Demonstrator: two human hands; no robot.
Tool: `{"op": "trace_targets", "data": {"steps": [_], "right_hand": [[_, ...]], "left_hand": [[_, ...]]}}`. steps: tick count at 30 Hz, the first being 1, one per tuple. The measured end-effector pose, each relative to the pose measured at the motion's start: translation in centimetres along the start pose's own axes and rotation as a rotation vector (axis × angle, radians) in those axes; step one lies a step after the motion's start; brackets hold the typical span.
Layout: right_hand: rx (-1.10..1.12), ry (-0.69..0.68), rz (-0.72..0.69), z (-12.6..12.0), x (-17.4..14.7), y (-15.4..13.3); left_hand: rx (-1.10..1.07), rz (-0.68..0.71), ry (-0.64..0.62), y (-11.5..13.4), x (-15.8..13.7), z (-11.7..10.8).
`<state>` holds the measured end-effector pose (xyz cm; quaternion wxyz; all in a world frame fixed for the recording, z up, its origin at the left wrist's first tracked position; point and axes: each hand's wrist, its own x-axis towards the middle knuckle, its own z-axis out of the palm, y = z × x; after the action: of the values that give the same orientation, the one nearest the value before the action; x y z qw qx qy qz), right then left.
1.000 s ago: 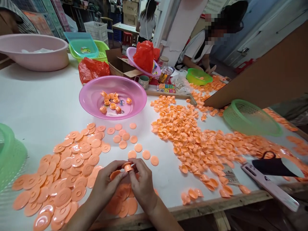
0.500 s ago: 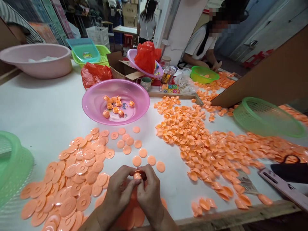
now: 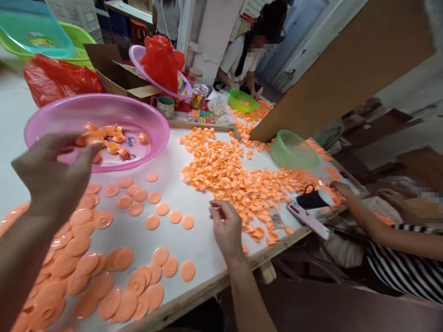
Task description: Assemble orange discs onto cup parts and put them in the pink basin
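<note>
My left hand (image 3: 57, 175) is over the near left side of the pink basin (image 3: 157, 133), thumb and fingers closed on a small orange toy teacup (image 3: 90, 138), slightly blurred. Several orange toy teacups (image 3: 118, 137) lie inside that basin. My right hand (image 3: 226, 228) hovers at the near left edge of a heap of loose orange toy cups (image 3: 221, 170); its fingers are loosely curled and apart, with nothing visible in them. Flat orange discs like saucers (image 3: 79, 240) lie piled at the left, and others are scattered between my hands.
A green basket (image 3: 294, 150) stands behind the cup heap. A phone (image 3: 308, 220) and dark mug (image 3: 314, 198) are near the table edge. Behind the basin are red bags (image 3: 58, 76), an open carton (image 3: 121, 76) and a mug (image 3: 165, 107). Co-workers sit at the right and far side.
My hands were together around a toy cup; now they are apart. The left has carried a cup to the basin, the right has moved toward the cup heap. The view has turned right.
</note>
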<state>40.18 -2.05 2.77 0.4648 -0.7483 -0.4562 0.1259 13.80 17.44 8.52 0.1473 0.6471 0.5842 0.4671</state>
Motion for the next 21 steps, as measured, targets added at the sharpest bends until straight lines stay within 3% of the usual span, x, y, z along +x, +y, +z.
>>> {"op": "trace_targets", "data": {"steps": [2,4,5,6,9,11,14,18,21], "right_hand": [[-0.196,0.076,0.037,-3.0,0.3,3.2],[-0.329,0.036,0.06,-4.7,-0.1,5.9],[-0.363,0.008,0.064,-5.0,-0.5,7.0],[-0.384,-0.016,0.067,-5.0,-0.9,7.7],[-0.418,-0.04,0.075,-4.3,-1.6,8.6],[-0.425,-0.04,0.083,-3.7,-1.5,8.3],[-0.419,-0.052,0.073,-3.1,-1.1,7.5],[-0.288,-0.076,0.112,-1.6,-1.5,5.1],[-0.038,-0.243,0.179,0.9,-2.6,2.3]], "left_hand": [[0.091,0.093,0.041,-0.7,2.4,0.1],[0.152,0.249,0.014,-1.2,1.4,-0.7],[0.138,0.336,-0.076,-1.4,-0.2,-1.3],[0.109,0.411,-0.216,-1.6,-2.5,-1.9],[-0.003,0.495,-0.849,-2.7,-10.6,-3.9],[0.069,0.457,-1.022,-3.4,-15.0,-4.5],[0.155,0.398,-0.984,-4.3,-17.9,-4.1],[0.207,0.357,-0.712,-4.6,-17.1,-2.3],[0.245,0.334,-0.629,-4.5,-16.7,-1.4]]}}
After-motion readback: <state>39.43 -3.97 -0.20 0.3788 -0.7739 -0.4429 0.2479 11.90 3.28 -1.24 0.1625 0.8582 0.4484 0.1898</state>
